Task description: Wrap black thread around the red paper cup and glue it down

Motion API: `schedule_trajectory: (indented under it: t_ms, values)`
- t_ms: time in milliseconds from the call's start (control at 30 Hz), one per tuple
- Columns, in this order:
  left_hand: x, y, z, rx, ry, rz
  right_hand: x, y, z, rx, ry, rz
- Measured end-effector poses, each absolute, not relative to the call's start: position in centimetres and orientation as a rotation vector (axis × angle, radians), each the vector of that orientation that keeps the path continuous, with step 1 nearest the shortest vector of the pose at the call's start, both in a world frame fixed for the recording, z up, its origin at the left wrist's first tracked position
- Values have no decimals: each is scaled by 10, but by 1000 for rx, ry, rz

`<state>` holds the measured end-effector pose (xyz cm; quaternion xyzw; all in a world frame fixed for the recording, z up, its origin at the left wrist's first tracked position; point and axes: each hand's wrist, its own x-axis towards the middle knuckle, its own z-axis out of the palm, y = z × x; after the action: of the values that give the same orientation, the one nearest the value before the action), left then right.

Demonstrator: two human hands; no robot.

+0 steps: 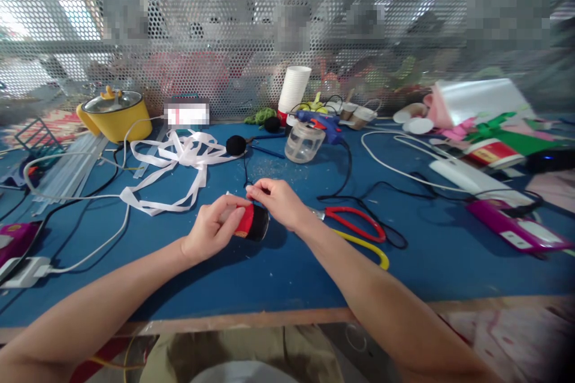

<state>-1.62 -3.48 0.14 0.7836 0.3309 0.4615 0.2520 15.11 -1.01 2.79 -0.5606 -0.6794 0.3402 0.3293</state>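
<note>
Here's the red-and-black cylinder (251,222), just below the middle of the frame and a little left of centre, up off the counter (309,287) as far as I can judge, and it's in my left hand (214,226)! My left fingers wrap over its left part, thumb lying along the red side. Over it comes my right hand (279,202), thumb and forefinger drawn into a narrow pinch just above the cylinder's upper edge, and the black strand (245,169) runs right down to those tips. From there the strand climbs up the frame to a black yarn ball (236,145), above and slightly left of the pinch.

So, the key line: from my right fingertips the cylinder lies straight below and a touch right, very near; whether they touch it I can't tell. My left hand is the nearer one, being on it.

Now its lie! The long axis runs across the picture, tipping gently down towards the right. The black end points right, towards the red-handled scissors (354,222) beyond my right wrist; the red part sits left of it, and the far left end is hidden inside my grip.
</note>
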Motion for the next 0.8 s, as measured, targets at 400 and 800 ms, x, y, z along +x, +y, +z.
schedule_trajectory:
  t_ms: [400, 800]
  values:
    - [-17, -37, 1, 2252, 862, 1370, 153, -9, 18, -1508, -1770, 1055]
    - [-21, -36, 0, 2258, 909, 1339, 149, -9, 16, -1456, -1690, 1162]
